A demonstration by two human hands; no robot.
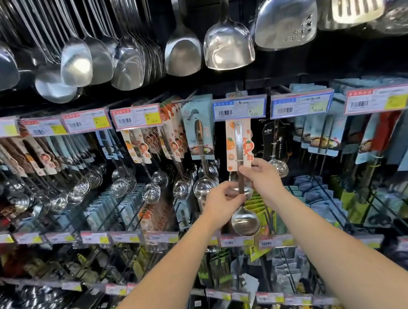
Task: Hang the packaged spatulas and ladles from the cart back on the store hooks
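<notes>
Item: 1 steel ladle on an orange-and-white card, long axis upright, bowl down, card top just under the blue-edged price tag. Your right hand pinches the card's foot, and your left hand grips the handle below it. The hook likely sits above your fingers, so lift straight up.

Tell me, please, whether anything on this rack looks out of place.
Possibly the held ladle: its orange card sits under the blue tag, while matching orange cards hang further left.
</notes>
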